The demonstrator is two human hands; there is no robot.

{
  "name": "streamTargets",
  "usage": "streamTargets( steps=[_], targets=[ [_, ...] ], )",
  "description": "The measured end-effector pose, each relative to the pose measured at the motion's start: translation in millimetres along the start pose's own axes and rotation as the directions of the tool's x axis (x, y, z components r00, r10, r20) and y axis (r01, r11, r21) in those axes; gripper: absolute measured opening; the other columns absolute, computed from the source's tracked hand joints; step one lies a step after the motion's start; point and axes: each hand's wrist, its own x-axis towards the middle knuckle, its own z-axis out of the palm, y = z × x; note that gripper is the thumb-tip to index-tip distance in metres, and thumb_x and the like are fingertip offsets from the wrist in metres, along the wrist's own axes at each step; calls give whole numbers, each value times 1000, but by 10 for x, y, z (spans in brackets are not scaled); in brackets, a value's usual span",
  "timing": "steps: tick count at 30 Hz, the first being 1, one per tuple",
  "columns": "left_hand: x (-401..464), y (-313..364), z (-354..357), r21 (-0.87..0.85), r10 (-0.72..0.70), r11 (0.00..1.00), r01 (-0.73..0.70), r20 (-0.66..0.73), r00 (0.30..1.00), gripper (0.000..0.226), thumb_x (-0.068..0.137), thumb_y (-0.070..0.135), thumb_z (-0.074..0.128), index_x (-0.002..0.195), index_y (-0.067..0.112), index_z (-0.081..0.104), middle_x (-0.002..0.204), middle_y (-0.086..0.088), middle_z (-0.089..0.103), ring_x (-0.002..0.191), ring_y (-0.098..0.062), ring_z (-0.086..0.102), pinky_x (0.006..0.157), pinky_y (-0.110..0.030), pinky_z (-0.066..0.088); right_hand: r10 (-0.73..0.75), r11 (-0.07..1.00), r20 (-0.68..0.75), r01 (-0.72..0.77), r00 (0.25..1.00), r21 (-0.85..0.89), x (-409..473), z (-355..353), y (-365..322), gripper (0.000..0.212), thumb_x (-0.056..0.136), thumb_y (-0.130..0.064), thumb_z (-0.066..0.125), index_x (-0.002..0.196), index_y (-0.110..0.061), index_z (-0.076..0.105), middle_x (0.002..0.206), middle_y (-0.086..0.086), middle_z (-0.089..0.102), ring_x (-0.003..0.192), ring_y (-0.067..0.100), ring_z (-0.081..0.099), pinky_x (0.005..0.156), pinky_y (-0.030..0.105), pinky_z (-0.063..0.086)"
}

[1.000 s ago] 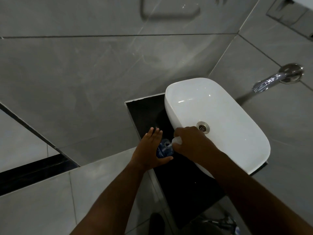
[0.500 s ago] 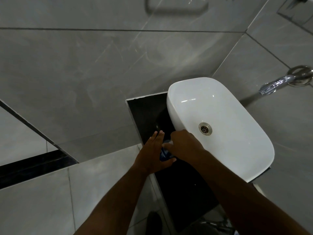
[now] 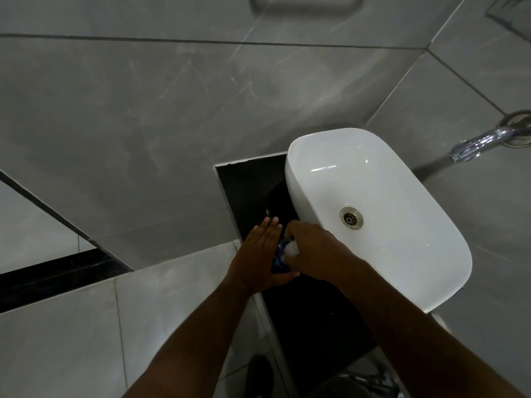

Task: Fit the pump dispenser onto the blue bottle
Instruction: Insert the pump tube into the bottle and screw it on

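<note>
The blue bottle [image 3: 279, 261] stands on the black counter [image 3: 310, 320] just left of the white basin. My left hand [image 3: 260, 254] cups its left side, thumb underneath toward me and fingers stretched flat along it. The white pump dispenser [image 3: 291, 248] sits at the bottle's top, mostly hidden under my right hand [image 3: 316, 248], whose fingers are closed over it from the right. Only a small white part of the pump and a strip of blue show between the two hands.
A white oval basin [image 3: 382, 196] with a metal drain [image 3: 351, 218] fills the right of the counter. A chrome tap [image 3: 485, 140] sticks out of the grey tiled wall at far right. Dark pipework [image 3: 365, 380] lies below the counter.
My right hand has slid back toward me over the bottle top, showing the white pump again after covering it. My left hand stays on the bottle.
</note>
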Motion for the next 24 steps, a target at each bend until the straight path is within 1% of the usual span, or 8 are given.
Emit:
streamTargets(
  steps=[2,7,11,14,18,20,22,24],
  targets=[
    [-12,-4,15,-23,-5,1000,5,-13,1000,109,77,77,51,153,10,12,160,-3,6,149,-16,-3,118,-31,-4,4,997,-15,-6,1000,-81,4,18,-2,17,85,-28,65,95,-16,56,90,3,58,76,12,51,62,23,36],
    [-29,-5,56,-26,-15,1000,14,-14,1000,106,81,68,61,153,7,13,159,-1,3,149,-15,-5,118,-28,-6,81,990,-127,-95,989,-104,13,54,33,40,84,-53,60,91,-14,66,76,-2,58,69,13,56,62,25,39],
    [-15,29,33,-51,-14,999,13,-22,1000,105,79,71,56,152,6,17,159,-5,9,149,-19,1,118,-28,-5,-18,998,-85,13,996,-58,-38,53,103,38,79,-43,68,109,-21,62,95,-1,65,85,18,64,69,26,46],
    [-18,22,36,-28,-1,1000,0,-26,1000,104,80,65,65,152,6,18,160,-5,9,149,-19,1,119,-30,-3,-1,994,-101,-10,995,-109,-23,76,104,28,84,-40,63,98,-17,65,90,2,67,81,19,66,69,30,51],
    [-7,11,42,6,17,1000,-17,-17,1000,103,81,65,63,152,6,18,160,-5,6,149,-19,-2,119,-31,-4,60,989,-130,-76,990,-124,10,62,97,42,81,-58,60,89,-16,65,75,-3,58,69,13,57,62,27,43],
    [6,9,30,15,20,1000,-20,-12,1000,104,81,68,62,153,8,17,161,-4,6,149,-17,-3,119,-32,-3,30,997,-112,-37,993,-62,-22,37,99,39,77,-52,67,99,-20,63,83,-4,61,74,13,57,64,25,41],
    [14,2,16,22,19,1000,-18,-14,1000,106,80,69,62,154,9,16,162,-6,9,149,-16,-3,119,-33,-2,-32,999,-80,30,996,-22,-51,14,117,31,80,-37,69,107,-22,61,97,-1,67,81,15,62,66,25,45],
    [15,3,6,49,25,998,-24,-12,1000,106,80,69,62,153,9,16,162,-7,10,149,-17,-2,120,-35,0,-49,998,-75,46,996,-43,-56,3,106,22,84,-30,64,102,-17,63,98,4,69,82,19,65,68,30,52]
  ],
)
